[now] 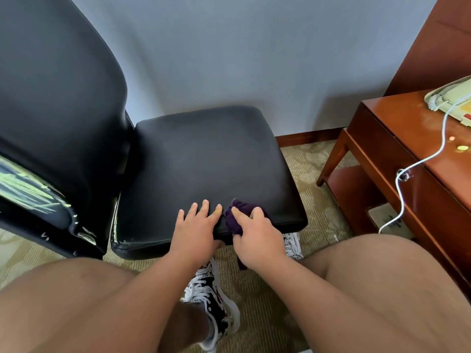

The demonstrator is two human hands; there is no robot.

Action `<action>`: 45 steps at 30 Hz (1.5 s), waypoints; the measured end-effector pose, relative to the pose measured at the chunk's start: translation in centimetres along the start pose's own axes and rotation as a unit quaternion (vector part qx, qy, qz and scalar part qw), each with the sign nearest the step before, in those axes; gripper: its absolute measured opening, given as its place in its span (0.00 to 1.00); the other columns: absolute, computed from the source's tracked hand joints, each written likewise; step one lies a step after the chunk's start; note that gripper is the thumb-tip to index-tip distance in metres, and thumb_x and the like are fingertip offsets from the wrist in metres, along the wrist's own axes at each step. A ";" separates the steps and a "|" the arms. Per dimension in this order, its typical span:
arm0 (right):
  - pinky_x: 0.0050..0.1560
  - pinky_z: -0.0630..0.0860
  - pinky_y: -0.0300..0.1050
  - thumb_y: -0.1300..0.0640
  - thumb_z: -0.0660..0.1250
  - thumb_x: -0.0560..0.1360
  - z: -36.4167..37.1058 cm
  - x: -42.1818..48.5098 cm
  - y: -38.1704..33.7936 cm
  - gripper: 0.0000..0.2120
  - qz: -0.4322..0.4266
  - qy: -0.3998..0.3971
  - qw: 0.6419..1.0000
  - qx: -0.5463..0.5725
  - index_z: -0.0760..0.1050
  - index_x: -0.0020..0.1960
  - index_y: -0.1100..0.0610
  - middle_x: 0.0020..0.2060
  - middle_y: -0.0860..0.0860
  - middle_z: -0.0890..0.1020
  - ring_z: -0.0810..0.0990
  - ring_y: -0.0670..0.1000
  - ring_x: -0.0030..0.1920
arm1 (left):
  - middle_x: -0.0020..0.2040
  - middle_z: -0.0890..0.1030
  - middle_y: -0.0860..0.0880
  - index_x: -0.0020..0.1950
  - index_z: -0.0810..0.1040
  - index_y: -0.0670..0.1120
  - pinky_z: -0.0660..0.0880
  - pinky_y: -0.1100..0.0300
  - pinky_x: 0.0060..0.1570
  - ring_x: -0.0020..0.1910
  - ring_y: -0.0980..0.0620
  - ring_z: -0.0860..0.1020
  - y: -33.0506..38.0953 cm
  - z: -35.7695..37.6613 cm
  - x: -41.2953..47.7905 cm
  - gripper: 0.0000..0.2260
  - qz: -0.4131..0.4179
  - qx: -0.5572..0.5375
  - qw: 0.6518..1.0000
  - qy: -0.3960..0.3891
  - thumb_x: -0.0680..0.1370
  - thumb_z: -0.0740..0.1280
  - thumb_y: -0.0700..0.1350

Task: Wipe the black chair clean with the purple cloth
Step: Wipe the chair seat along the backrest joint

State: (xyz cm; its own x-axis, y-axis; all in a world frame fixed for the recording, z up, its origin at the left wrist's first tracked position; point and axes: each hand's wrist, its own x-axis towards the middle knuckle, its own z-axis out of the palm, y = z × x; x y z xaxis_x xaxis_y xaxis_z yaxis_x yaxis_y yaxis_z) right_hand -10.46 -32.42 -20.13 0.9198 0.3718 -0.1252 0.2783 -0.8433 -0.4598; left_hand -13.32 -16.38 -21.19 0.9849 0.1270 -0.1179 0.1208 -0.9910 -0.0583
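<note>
Head view, looking down past your bare knees. Your right hand (257, 238) grips the purple cloth (240, 212), bunched into a wad, with the forefinger laid over the top. The cloth sits on the near right part of the seat of the black chair (204, 154), and a tail of it hangs over the seat edge below your palm. Just left of that grip, almost touching it, your left hand (196, 225) lies flat on the seat with its fingers straight, holding nothing and seeming to steady the chair.

You appear to be partway into wiping the seat, working along its edge nearest you. Beyond the grip the rest of the seat looks dull and faintly dusty. Far left of it stands the backrest (58, 98), its side edge scuffed and streaked pale green (whether paint or reflection, I cannot tell). The next move likely calls for pressing the wad down and sweeping it away from you across the seat.

Right of the grip, well apart, a wooden side table (397, 154) carries a pale telephone (448, 98) with a white cord (407, 171). No writing can be read on the telephone. Below your hands, the patterned shoes (211, 296) show print too small to read.
</note>
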 end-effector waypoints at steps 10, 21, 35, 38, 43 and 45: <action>0.48 0.75 0.50 0.56 0.57 0.73 -4.8 2.6 6.1 0.23 0.284 0.094 0.932 0.206 0.75 0.64 0.39 0.53 0.51 0.68 0.76 0.54 0.40 | 0.80 0.51 0.53 0.79 0.48 0.59 0.47 0.43 0.75 0.78 0.50 0.50 -1.2 -0.3 -0.7 0.41 0.020 -0.029 0.999 0.004 0.73 0.67 0.64; 0.60 0.75 0.54 0.49 0.60 0.76 -0.7 0.6 -1.5 0.31 0.085 -0.025 0.993 0.082 0.58 0.78 0.44 0.59 0.52 0.65 0.74 0.58 0.59 | 0.78 0.59 0.49 0.77 0.57 0.58 0.51 0.43 0.74 0.76 0.45 0.57 -0.9 0.0 0.4 0.36 0.024 -0.021 0.999 0.036 0.72 0.68 0.61; 0.52 0.78 0.53 0.46 0.62 0.78 -0.9 -0.2 -1.5 0.22 0.033 -0.018 0.999 0.034 0.65 0.70 0.38 0.55 0.48 0.71 0.78 0.55 0.52 | 0.77 0.60 0.51 0.77 0.57 0.58 0.47 0.42 0.74 0.76 0.48 0.56 -3.4 -1.2 -1.0 0.41 0.006 -0.019 0.999 0.031 0.69 0.70 0.66; 0.50 0.76 0.51 0.46 0.62 0.78 -1.4 -0.1 -0.4 0.22 0.091 0.004 0.994 0.053 0.65 0.71 0.37 0.54 0.48 0.70 0.78 0.55 0.52 | 0.78 0.58 0.51 0.78 0.56 0.57 0.48 0.42 0.74 0.77 0.48 0.54 -4.9 -1.8 -2.2 0.41 -0.013 -0.014 0.999 0.032 0.70 0.70 0.65; 0.49 0.72 0.49 0.50 0.62 0.78 -1.8 0.1 0.2 0.26 0.133 0.014 0.989 0.066 0.63 0.75 0.41 0.56 0.50 0.69 0.76 0.56 0.54 | 0.79 0.55 0.52 0.78 0.54 0.58 0.47 0.44 0.75 0.78 0.49 0.52 -7.8 -1.9 -4.7 0.41 -0.055 -0.020 0.998 0.019 0.70 0.70 0.65; 0.49 0.72 0.48 0.52 0.63 0.78 -1.6 0.3 -0.1 0.26 0.122 0.018 0.990 0.074 0.65 0.74 0.43 0.57 0.50 0.69 0.75 0.54 0.51 | 0.79 0.55 0.53 0.78 0.54 0.58 0.47 0.44 0.75 0.78 0.49 0.51 -8.8 -1.6 -5.3 0.42 -0.067 -0.028 0.997 0.018 0.69 0.70 0.66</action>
State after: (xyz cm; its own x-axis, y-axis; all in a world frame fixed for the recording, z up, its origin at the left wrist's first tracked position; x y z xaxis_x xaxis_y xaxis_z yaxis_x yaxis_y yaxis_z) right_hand -9.75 -32.88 -18.73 0.9645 0.1484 -0.2183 0.0061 -0.8392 -0.5438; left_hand -19.36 -8.38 -18.42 0.9632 0.2573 -0.0776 0.2569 -0.9663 -0.0157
